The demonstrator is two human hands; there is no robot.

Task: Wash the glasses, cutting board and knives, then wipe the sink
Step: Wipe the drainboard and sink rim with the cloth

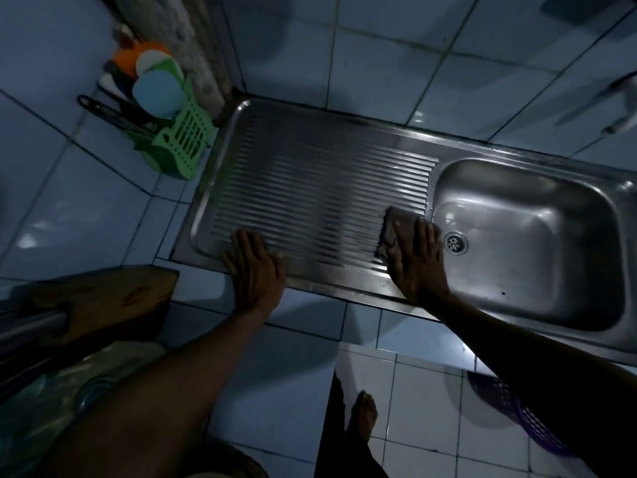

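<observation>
- Stainless steel sink unit (344, 132) set into a pale tiled counter, with a ribbed draining board on the left and a deep rectangular basin (537, 243) on the right; a round metal drain (455, 243) sits at the basin's near-left corner.
- Right hand (418, 263) lies palm down on a dark rectangular scouring pad (391, 229), at the right edge of the ribbed board, just beside the basin's left rim.
- Its fingers are straight and slightly spread, pressing on top of the pad; the pad shows past the fingertips on the far side and to the left, while its right part is hidden under the hand.
- Left hand (256, 267) rests flat on the near edge of the draining board, well apart from the pad, fingers straight and close together, holding nothing.
- Green slotted plastic rack (188, 139) stands on the counter off the far-left corner of the sink, holding orange, white and blue round plastic pieces and dark-handled utensils (113, 112).
- Brown wooden cutting board (103, 298) lies near left, beyond the sink's left end.
- Purple plastic basket (510, 405) shows on the floor, near right, partly behind the right forearm.
</observation>
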